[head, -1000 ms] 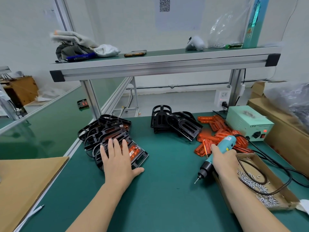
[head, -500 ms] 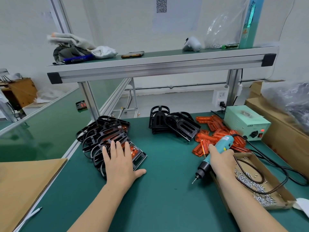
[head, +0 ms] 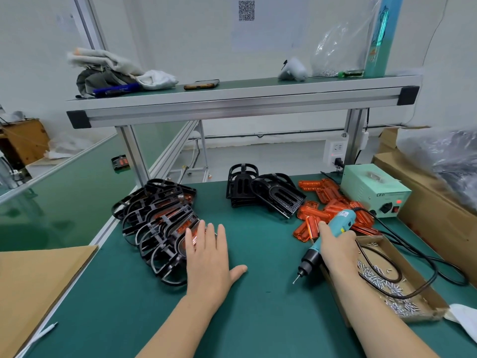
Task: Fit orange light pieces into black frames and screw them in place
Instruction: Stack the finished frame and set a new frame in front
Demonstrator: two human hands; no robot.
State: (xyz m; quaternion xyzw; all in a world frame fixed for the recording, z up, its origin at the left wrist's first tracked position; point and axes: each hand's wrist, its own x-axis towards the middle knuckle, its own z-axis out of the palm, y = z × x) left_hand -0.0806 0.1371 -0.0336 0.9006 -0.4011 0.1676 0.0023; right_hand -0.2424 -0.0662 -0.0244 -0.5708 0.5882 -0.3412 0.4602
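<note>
Left hand (head: pixel 207 259), flat, shifted rightward on finished stack (head: pixel 157 223) at centre left; right hand (head: pixel 335 251) grips screwdriver (head: pixel 338 223); likely between units, next needing an empty black frame (head: pixel 271 195) and orange piece (head: pixel 322 202).

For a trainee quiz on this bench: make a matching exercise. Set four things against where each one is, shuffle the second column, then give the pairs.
1 electric screwdriver
2 screws
3 phone
4 loose orange pieces

A on the upper shelf
B in the cardboard tray
C gripped in the right hand
D on the mat beside the green power box

Pairs: 1-C, 2-B, 3-A, 4-D
</note>
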